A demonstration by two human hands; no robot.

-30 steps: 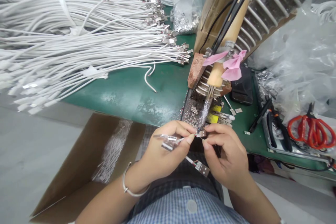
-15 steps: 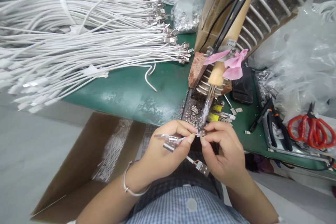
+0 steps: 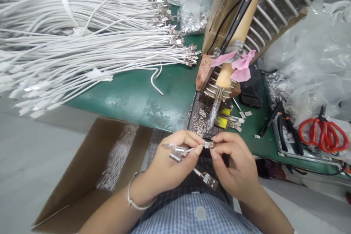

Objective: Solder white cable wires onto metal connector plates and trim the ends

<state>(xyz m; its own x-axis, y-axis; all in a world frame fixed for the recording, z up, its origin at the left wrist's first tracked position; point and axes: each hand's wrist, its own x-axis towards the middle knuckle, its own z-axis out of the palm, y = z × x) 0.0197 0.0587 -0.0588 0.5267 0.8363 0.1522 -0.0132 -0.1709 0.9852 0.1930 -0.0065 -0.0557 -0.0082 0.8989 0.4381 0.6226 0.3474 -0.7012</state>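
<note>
My left hand (image 3: 175,157) pinches a thin white USB cable near its wired end, with thumb and forefinger pressed together. More metal connectors lie across that hand, and another USB plug (image 3: 210,181) with bared coloured wires dangles below it. Between the two hands is a small metal USB connector (image 3: 210,145), joined to the pinched wires. My right hand (image 3: 234,162) grips this connector's far end between thumb and fingertips. Just beyond the hands, a soldering iron (image 3: 216,108) with a wooden handle is fixed pointing down; its tip is apart from the connector.
White cables (image 3: 109,47) with metal plugs cover the table's left. Solder crumbs (image 3: 201,120) and a yellow sponge (image 3: 224,118) lie by the iron. Red-handled scissors (image 3: 323,131) and pliers (image 3: 290,131) are at right. An open cardboard box (image 3: 74,175) stands below the table edge.
Both hands have drawn the connector slightly down, away from the soldering iron's tip, which it was at before. The grips are unchanged, and the view has shifted a little.
</note>
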